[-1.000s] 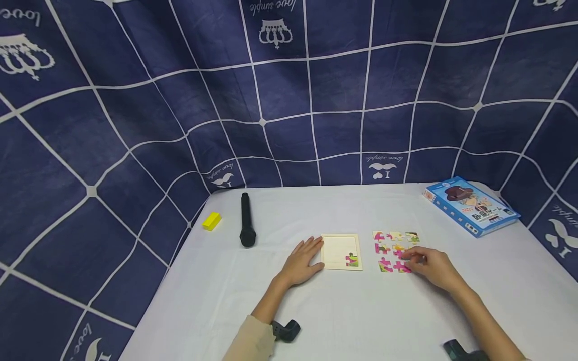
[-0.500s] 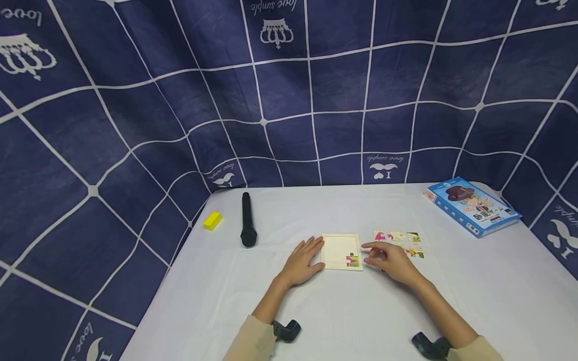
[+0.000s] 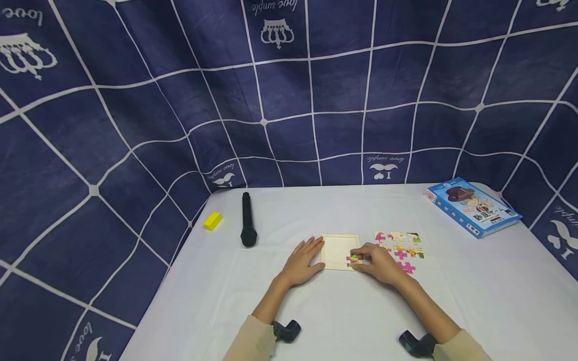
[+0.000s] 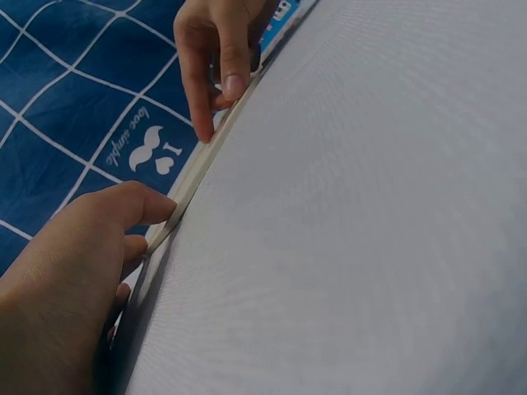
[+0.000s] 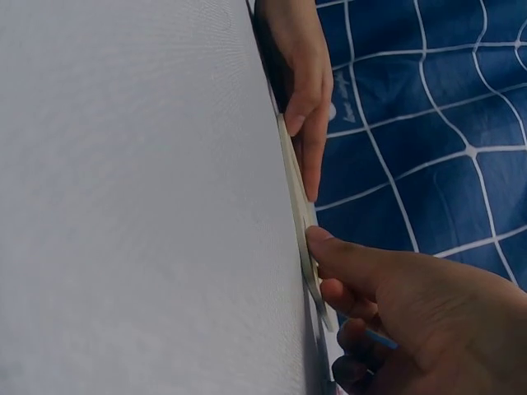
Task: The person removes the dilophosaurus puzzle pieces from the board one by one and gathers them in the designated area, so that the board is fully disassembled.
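Note:
A pale, square wooden puzzle tray (image 3: pixel 334 245) lies on the white table. My left hand (image 3: pixel 300 263) rests at its left edge with fingers extended, and in the left wrist view the left hand (image 4: pixel 82 247) has its fingertips right at the tray's rim. At the tray's lower right corner, the thumb and index finger of my right hand (image 3: pixel 379 263) pinch a pink and green puzzle piece (image 3: pixel 350 260). In the right wrist view, the right hand (image 5: pixel 412 296) has its thumb against the tray edge and the other fingers curled; the piece is hidden there.
Right of the tray lie several loose puzzle pieces (image 3: pixel 400 253), partly hidden by my right hand. A blue illustrated box (image 3: pixel 473 205) sits at the back right. To the left are a black microphone (image 3: pixel 248 220) and a yellow block (image 3: pixel 212 220). A blue curtain (image 3: pixel 289 100) hangs behind.
My right hand has moved left from the loose pieces to the tray's lower right corner, with its fingers now on the piece there. My left hand has stayed at the tray's left edge.

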Demonstrator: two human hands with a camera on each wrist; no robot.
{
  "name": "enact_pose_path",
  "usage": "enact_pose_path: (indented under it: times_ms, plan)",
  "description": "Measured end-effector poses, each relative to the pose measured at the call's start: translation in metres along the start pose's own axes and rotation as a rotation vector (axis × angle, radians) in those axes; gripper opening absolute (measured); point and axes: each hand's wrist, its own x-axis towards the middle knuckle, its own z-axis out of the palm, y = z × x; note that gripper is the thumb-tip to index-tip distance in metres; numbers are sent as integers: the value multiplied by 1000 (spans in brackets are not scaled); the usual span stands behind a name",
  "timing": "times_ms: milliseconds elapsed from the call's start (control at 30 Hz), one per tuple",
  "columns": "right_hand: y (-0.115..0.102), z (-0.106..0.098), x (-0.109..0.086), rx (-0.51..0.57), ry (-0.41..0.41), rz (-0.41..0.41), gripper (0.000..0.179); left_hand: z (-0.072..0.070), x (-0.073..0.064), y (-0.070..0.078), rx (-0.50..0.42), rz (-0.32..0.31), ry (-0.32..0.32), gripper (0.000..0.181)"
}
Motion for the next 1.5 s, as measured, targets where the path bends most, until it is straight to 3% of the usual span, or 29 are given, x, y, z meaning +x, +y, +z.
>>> enact_pose_path:
  times_ms: [267, 833, 1100, 1500]
  plan:
    - [0, 1, 0, 11, 9, 7, 34, 0, -1, 0, 4, -2, -3, 63]
    - [1, 4, 1, 80, 122, -53, 29, 1, -1, 0, 3, 2, -1, 63]
    - [-1, -8, -5, 124, 177, -74, 28, 0, -1, 2, 0, 12, 0, 63]
    - [18, -64, -45, 67, 203, 152, 30, -1, -1, 1, 1, 6, -1, 63]
